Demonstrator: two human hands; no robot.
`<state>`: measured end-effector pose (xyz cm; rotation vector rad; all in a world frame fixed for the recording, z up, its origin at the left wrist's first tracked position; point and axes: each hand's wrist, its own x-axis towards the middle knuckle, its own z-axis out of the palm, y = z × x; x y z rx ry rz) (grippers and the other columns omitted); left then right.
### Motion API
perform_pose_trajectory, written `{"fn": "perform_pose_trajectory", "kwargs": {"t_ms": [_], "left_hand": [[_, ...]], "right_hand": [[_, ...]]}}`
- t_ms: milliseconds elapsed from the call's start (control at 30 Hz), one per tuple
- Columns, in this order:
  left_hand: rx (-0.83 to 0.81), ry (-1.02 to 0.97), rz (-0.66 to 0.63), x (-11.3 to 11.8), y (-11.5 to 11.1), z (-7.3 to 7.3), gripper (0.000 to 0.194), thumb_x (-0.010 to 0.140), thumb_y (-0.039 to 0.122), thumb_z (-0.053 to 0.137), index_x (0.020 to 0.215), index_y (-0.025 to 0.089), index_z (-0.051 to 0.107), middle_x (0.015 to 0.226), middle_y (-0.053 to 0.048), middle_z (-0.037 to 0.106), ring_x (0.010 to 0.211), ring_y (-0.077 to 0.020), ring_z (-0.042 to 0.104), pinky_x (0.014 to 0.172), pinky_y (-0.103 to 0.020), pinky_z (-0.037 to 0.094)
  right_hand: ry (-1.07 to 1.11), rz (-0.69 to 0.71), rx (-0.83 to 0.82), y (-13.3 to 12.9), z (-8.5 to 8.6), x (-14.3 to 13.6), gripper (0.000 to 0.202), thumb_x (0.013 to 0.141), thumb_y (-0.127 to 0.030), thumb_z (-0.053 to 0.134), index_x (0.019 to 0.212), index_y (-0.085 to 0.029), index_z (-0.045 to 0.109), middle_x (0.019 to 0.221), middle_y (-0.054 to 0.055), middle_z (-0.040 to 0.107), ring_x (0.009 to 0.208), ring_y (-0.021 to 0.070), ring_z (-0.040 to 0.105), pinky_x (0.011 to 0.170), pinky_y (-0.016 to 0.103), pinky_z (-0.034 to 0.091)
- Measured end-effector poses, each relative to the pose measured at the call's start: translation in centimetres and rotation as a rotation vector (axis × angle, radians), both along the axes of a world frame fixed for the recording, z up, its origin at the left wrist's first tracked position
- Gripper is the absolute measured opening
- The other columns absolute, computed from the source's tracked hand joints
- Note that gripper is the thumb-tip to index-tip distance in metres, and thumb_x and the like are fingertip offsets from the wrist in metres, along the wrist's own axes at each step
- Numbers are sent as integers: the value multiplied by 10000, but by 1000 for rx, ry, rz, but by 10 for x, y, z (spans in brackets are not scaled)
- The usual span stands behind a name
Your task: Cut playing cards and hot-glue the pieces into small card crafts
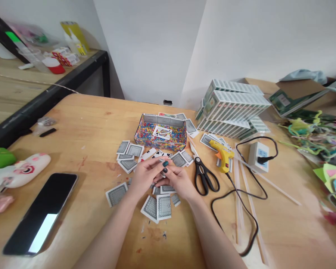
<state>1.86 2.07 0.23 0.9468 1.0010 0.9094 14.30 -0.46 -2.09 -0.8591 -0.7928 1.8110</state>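
My left hand (145, 175) and my right hand (180, 181) meet over the middle of the table, thumbs side by side and fingers closed. A small greyish-white bit shows between the fingertips, too covered to name. Under and around them lie face-down playing cards (164, 206), some cut into small pieces. Just beyond the hands, several face-up cards (160, 154) lie partly covered. Behind these stands an open box (160, 144) with a colourful speckled pattern and card backs along its rear wall; one face-up card (162, 132) rests inside. Black-handled scissors (204, 175) lie right of my right hand.
On the right are a yellow glue gun (224, 156), its looping black cord, clear glue sticks (237, 201) and a white power socket (258, 156). Stacked card boxes (235, 106) stand behind. A phone (42, 213) and a white plush case (30, 170) lie left.
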Motion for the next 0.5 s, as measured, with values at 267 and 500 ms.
{"fn": "perform_pose_trajectory", "kwargs": {"t_ms": [267, 500], "left_hand": [[173, 125, -10, -1, -4, 2, 285, 741, 310, 619, 982, 171, 683, 969, -73, 694, 883, -200, 630, 792, -274, 480], [82, 64, 17, 0, -3, 4, 213, 689, 293, 669, 839, 154, 727, 761, -61, 699, 610, -136, 599, 512, -199, 460]], "right_hand": [[5, -26, 32, 0, 0, -1, 285, 721, -417, 658, 776, -139, 691, 716, 51, 674, 758, 205, 668, 688, 391, 567], [-15, 14, 36, -1, -5, 0, 308, 713, -430, 663, 742, -124, 674, 709, 57, 673, 772, 206, 668, 710, 386, 562]]}}
